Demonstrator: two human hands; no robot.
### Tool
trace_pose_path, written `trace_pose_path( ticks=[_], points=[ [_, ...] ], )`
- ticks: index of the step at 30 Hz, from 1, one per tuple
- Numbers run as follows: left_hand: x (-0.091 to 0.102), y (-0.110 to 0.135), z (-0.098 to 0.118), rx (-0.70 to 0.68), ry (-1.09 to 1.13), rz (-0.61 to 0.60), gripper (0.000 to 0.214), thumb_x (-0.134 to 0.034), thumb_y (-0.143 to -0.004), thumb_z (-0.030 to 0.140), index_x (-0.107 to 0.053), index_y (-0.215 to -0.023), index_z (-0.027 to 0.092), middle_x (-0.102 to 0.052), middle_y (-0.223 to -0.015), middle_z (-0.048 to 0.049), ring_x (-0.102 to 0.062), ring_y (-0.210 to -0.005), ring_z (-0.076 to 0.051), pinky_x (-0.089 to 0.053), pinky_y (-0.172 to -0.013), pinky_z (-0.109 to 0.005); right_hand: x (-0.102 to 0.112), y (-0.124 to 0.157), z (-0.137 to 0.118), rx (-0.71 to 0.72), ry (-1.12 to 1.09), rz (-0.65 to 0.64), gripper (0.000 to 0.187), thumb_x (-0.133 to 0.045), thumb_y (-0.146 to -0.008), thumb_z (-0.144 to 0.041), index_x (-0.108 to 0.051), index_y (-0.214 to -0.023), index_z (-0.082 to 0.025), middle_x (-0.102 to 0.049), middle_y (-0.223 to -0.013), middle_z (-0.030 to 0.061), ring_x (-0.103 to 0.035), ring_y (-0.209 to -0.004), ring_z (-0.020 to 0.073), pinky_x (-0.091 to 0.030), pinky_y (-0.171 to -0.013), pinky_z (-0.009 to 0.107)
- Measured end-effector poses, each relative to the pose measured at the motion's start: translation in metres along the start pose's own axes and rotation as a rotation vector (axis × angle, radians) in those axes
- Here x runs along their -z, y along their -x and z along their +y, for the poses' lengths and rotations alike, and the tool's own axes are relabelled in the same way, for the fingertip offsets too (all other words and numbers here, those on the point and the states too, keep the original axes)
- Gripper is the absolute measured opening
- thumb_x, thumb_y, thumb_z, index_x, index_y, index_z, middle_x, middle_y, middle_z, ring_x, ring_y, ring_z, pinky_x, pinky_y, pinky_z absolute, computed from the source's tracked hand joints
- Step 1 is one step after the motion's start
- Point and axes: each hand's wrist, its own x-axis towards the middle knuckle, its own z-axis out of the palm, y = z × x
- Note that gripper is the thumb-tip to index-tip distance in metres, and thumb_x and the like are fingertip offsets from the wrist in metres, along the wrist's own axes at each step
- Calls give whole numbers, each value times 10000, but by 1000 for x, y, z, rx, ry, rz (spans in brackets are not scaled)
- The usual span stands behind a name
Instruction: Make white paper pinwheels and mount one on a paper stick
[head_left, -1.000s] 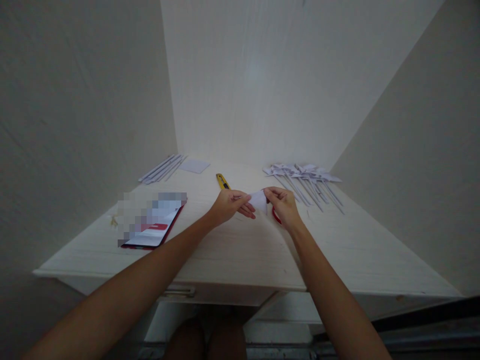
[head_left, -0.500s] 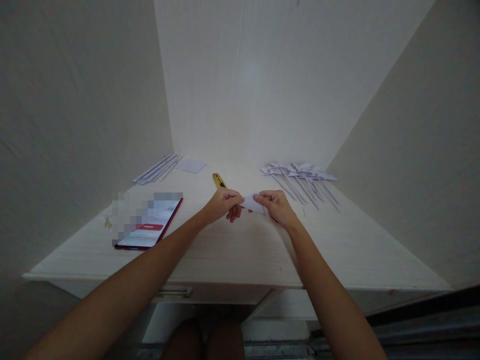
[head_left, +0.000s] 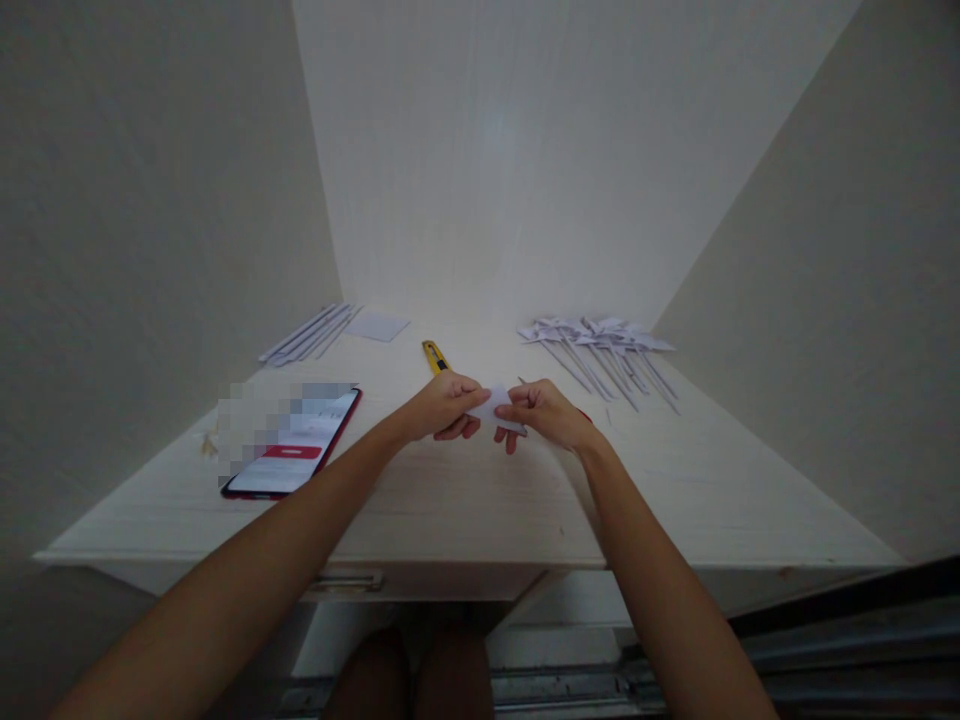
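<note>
A small piece of white paper (head_left: 491, 402) is held between my two hands above the middle of the desk. My left hand (head_left: 448, 402) pinches its left side, thumb on top. On the right side, my right hand (head_left: 541, 412) grips it with the thumb across its face and other fingers below. Part of the paper is hidden by my fingers. Just beyond my left hand lies a yellow utility knife (head_left: 433, 356), its near end covered by that hand.
Paper pinwheels on sticks (head_left: 600, 340) lie at the back right. Several thin rolled paper sticks (head_left: 311, 335) and a flat paper square (head_left: 377, 325) rest at the back left. A phone (head_left: 292, 450) with a red edge lies left of my left forearm. Walls enclose the desk (head_left: 465, 510).
My right hand has turned and shifted its hold, its fingers now lower under the paper. The paper has changed its angle between my hands. The view has shifted slightly.
</note>
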Motion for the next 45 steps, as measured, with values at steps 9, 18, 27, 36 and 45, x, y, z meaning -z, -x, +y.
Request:
trace_pose_path(
  ticks=[9,18,27,36,45],
  points=[
    [5,0,0,14,72,9,412,-521,-775,480,-509,-581,116,-526,-417,3,-323,-226,-15,-144,-250,-131,5,6,-6,-71,-17,-116,243,-598,-745,-348,-551,-697,-114,-613,-490,-7,-506,-322,68,-316,-338,169],
    [15,-2,3,-106,177,293,394,-560,-746,470,-490,-577,120,-516,-392,11,-274,-201,-11,-112,-253,-151,14,11,-4,-44,-79,-183,394,-585,-763,-320,-470,-1085,-126,-581,-488,-56,-480,-323,76,-327,-354,184],
    [1,-3,3,-155,12,250,416,-499,-776,498,-506,-646,103,-596,-495,-42,-486,-289,-81,-295,-282,-163,1,-1,0,119,-69,87,453,-393,-834,-529,-555,-895,-112,-678,-765,101,-629,-570,119,-390,-511,216],
    [3,-7,-1,-155,-172,300,202,-583,-726,298,-604,-699,99,-636,-590,-29,-572,-487,-90,-408,-434,-161,-6,-6,8,72,241,126,327,-453,-822,-368,-543,-598,-148,-449,-361,-60,-319,-295,43,-255,-356,181],
    [9,-3,4,-19,-103,396,350,-428,-837,324,-558,-595,108,-553,-409,-6,-486,-301,-90,-294,-296,-155,7,1,10,82,22,37,293,-488,-792,-408,-522,-664,-147,-457,-442,-52,-337,-336,42,-210,-338,175]
  ],
)
